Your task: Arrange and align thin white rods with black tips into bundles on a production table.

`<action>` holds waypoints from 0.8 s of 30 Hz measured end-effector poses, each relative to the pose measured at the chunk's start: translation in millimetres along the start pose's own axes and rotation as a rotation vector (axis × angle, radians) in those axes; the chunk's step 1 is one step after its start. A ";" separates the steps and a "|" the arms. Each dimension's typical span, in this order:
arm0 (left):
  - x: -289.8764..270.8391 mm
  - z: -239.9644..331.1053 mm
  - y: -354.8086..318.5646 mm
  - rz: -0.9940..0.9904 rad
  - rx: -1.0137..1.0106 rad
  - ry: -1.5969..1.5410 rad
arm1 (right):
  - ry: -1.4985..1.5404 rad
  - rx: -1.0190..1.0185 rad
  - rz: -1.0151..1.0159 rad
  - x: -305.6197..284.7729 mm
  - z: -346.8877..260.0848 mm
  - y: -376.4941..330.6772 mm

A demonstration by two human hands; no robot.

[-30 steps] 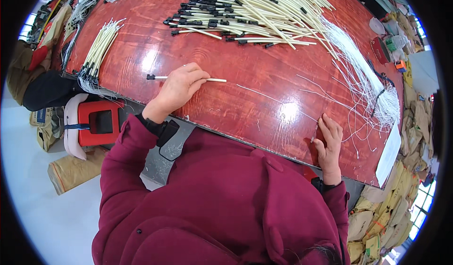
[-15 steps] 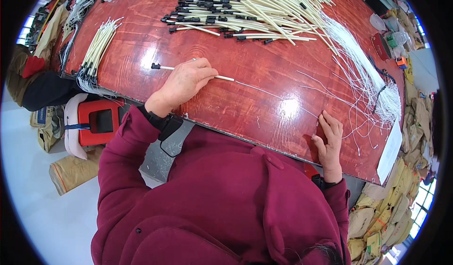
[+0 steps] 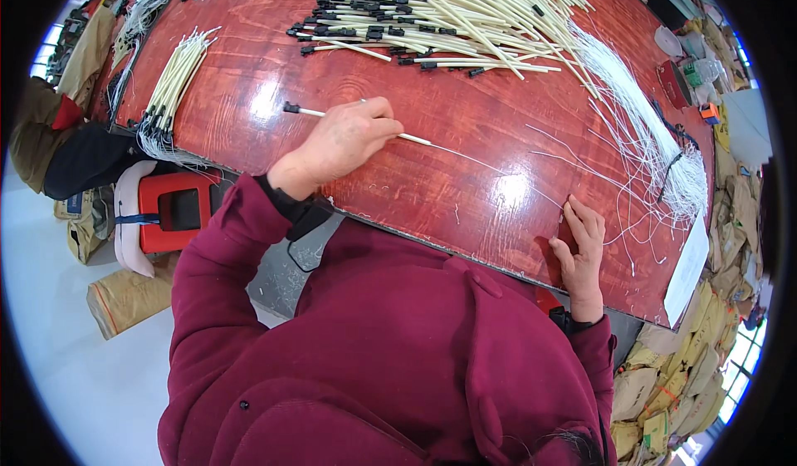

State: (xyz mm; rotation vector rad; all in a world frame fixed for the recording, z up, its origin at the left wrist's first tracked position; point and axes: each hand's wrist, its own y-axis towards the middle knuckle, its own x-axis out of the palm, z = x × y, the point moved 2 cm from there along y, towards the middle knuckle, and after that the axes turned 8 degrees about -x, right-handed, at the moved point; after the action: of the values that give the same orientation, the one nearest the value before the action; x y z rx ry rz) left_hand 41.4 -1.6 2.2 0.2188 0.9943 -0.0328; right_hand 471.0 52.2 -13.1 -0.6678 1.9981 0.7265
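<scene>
My left hand (image 3: pixel 349 140) is closed around a cream-coloured tube (image 3: pixel 413 139) low over the red tabletop. A small black connector (image 3: pixel 291 108) caps the tube's left end. From the other end a thin white wire (image 3: pixel 475 159) runs rightward, nearly straight, to the fingertips of my right hand (image 3: pixel 585 246). That hand rests on the table near its front edge, fingers stretched and thumb apart, with the fingertips at the wire's end. Whether they press on the wire cannot be made out.
Across the back lies a large heap of cream tubes with black connectors (image 3: pixel 448 17). A tied bundle of white wires (image 3: pixel 639 117) spreads at the right, beside a white sheet (image 3: pixel 687 271). Finished-looking tubes (image 3: pixel 178 84) form a smaller bunch at the left, above a red stool (image 3: pixel 173 208).
My left hand has slid a little to the right with the tube along the wire, bringing the black connector along. My right hand has stayed in place.
</scene>
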 end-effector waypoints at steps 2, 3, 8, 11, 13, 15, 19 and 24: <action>17.4 9.8 6.7 0.024 0.075 0.059 | -0.024 -0.031 -0.019 3.2 -3.5 0.8; 30.5 17.2 13.8 0.044 0.159 0.112 | -0.054 -0.052 -0.036 5.5 -6.1 0.9; 98.7 96.1 43.8 -0.050 0.278 0.145 | -0.087 -0.203 -0.083 28.2 -48.6 32.5; 109.0 117.3 45.9 -0.055 0.312 0.228 | -0.065 -0.209 -0.016 30.4 -46.9 36.1; 94.2 110.9 39.8 0.092 0.297 0.185 | -0.048 -0.210 0.019 29.4 -42.3 39.1; 62.4 105.2 32.3 0.270 0.206 0.178 | -0.123 -0.136 0.047 23.7 -35.3 39.0; 15.6 38.5 14.9 0.504 -0.318 0.267 | -0.165 -0.153 0.069 30.3 -48.5 58.2; 24.1 1.6 -2.1 0.190 -0.500 -0.136 | -0.073 -0.334 0.113 46.6 -66.9 81.7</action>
State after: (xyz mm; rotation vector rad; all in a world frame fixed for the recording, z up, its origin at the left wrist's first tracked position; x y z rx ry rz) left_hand 55.6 -2.2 -17.4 -0.1477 0.8148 0.3666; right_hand 355.9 52.6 -5.0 -0.7130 1.8759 1.1522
